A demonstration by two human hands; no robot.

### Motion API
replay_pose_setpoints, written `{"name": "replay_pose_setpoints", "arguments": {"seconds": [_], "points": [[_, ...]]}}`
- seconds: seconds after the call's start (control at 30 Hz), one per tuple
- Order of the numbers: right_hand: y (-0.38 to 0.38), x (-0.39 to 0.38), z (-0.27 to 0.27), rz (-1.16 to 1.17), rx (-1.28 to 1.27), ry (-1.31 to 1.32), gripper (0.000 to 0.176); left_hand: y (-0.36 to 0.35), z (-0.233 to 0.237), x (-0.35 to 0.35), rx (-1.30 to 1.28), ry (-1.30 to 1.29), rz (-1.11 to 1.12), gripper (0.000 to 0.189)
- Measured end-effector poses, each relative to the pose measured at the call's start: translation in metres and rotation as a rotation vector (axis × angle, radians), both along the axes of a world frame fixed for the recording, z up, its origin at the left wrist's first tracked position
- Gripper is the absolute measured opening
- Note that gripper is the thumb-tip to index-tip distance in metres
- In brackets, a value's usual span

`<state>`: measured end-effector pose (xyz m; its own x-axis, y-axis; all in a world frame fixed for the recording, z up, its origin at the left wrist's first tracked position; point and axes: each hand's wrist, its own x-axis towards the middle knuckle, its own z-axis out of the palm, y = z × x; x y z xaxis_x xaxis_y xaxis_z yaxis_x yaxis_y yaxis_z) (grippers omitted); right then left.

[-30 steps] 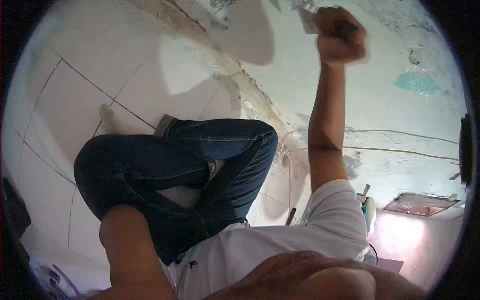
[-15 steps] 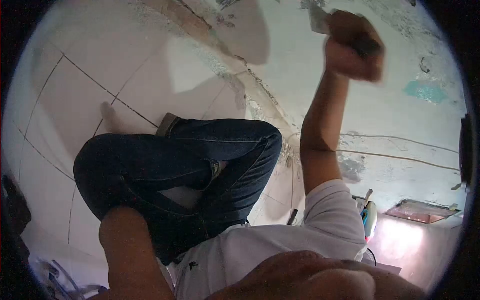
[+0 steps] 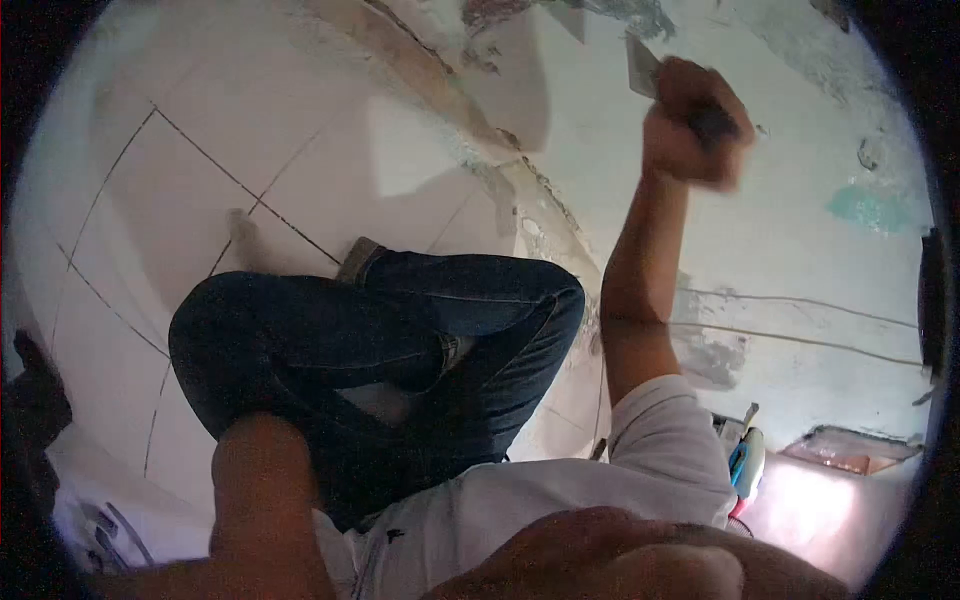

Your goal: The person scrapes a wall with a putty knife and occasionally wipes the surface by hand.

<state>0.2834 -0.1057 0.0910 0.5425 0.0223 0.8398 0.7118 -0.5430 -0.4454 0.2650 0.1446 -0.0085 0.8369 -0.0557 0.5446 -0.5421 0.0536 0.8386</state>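
My right hand (image 3: 697, 130), somewhat blurred, is raised at the upper right in front of the pale wall. It is closed around the dark handle of a putty knife (image 3: 642, 68). The flat metal blade points up and left, close to the wall; whether it touches cannot be made out. A patch of peeled plaster (image 3: 620, 14) lies just above the blade. My left arm (image 3: 262, 470) is bent at the lower left, its elbow by my knee. The left hand itself is out of sight.
I sit cross-legged in jeans (image 3: 370, 340) on a tiled floor (image 3: 110, 240). A rough, broken strip (image 3: 420, 70) runs where floor meets wall (image 3: 800, 240). Cables (image 3: 800, 338) cross the wall, and a recessed opening (image 3: 850, 450) shows at right. Dark items (image 3: 40, 410) lie far left.
My right hand with the putty knife sits slightly lower in view. The whole scene has shifted a little down and mostly rightward as the camera moved. The grip is unchanged.
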Motion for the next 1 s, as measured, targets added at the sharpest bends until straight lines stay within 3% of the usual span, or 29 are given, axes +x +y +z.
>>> {"name": "replay_pose_setpoints", "arguments": {"seconds": [0.03, 0.07, 0.13, 0.17, 0.23, 0.33, 0.4, 0.43, 0.47, 0.53, 0.6, 0.67, 0.7, 0.73, 0.77, 0.8, 0.87, 0.9, 0.93, 0.97, 1.0], "points": [[-0.007, 0.006, 0.001, 0.282, -0.012, -0.158, 0.047, 0.002, -0.001, -0.001, 0.005, 0.004, 0.014, 0.023], [-0.008, 0.005, -0.002, -0.031, 0.063, -0.120, 0.054, 0.001, -0.001, -0.003, 0.008, 0.008, 0.010, 0.023], [-0.023, 0.027, -0.011, -0.125, -0.403, -0.171, 0.061, -0.007, 0.004, -0.011, 0.012, 0.013, -0.028, 0.023], [-0.004, 0.013, -0.002, -0.141, -0.478, -0.173, 0.068, -0.011, 0.008, -0.007, 0.008, -0.003, -0.032, 0.024], [-0.007, 0.002, 0.005, -0.057, -0.357, -0.159, 0.070, -0.015, 0.014, -0.002, -0.013, -0.027, -0.026, 0.024], [-0.018, 0.007, 0.004, 0.121, 0.346, -0.121, 0.059, -0.022, 0.022, -0.005, -0.038, -0.020, -0.017, 0.024], [-0.034, 0.029, -0.022, -0.084, -0.075, 0.051, 0.056, -0.043, 0.019, -0.024, 0.476, 0.218, -0.508, 0.022], [-0.039, 0.025, -0.026, 0.011, -0.120, 0.131, 0.055, -0.058, 0.000, -0.037, 0.659, 0.169, -0.662, 0.027], [-0.030, 0.006, -0.012, -0.097, -0.403, -0.030, 0.053, -0.069, -0.011, -0.050, 0.923, 0.108, -0.896, 0.035], [-0.042, 0.002, 0.000, 0.492, -0.170, -0.045, 0.057, -0.085, -0.024, -0.073, 1.034, 0.130, -1.163, 0.040], [-0.025, 0.015, -0.006, -0.087, -0.255, -0.119, 0.065, -0.104, -0.046, -0.101, 1.075, 0.133, -1.288, 0.041], [-0.027, 0.017, 0.000, 0.004, -0.502, 0.067, 0.065, -0.120, -0.072, -0.124, 1.203, 0.135, -1.446, 0.039], [-0.031, 0.011, -0.006, 0.051, -0.366, -0.115, 0.061, -0.125, -0.097, -0.129, 1.205, 0.134, -1.435, 0.039], [-0.026, -0.005, 0.014, 0.199, -0.160, 0.067, 0.065, -0.127, -0.126, -0.140, 1.197, 0.073, -1.366, 0.036], [-0.025, -0.001, 0.017, 0.261, 0.010, 0.058, 0.061, -0.130, -0.140, -0.145, 1.185, 0.017, -1.293, 0.034], [-0.025, -0.001, 0.019, 0.314, 0.184, 0.052, 0.059, -0.132, -0.127, -0.138, 1.174, 0.021, -1.297, 0.034], [-0.042, 0.029, 0.010, 0.176, -0.401, 0.059, 0.060, -0.135, -0.106, -0.120, 1.388, 0.327, -1.550, 0.038], [-0.038, 0.022, 0.017, 0.218, -0.456, 0.070, 0.060, -0.133, -0.112, -0.123, 1.392, 0.327, -1.545, 0.038], [-0.034, 0.011, 0.025, 0.264, -0.516, 0.077, 0.061, -0.132, -0.123, -0.129, 1.342, 0.213, -1.393, 0.032], [-0.015, 0.000, 0.008, 0.308, 0.148, -0.014, 0.060, -0.131, -0.122, -0.133, 1.276, 0.106, -1.258, 0.029], [-0.007, -0.012, 0.024, -0.105, -0.151, 0.033, 0.059, -0.134, -0.121, -0.131, 1.266, 0.109, -1.257, 0.029]]}}
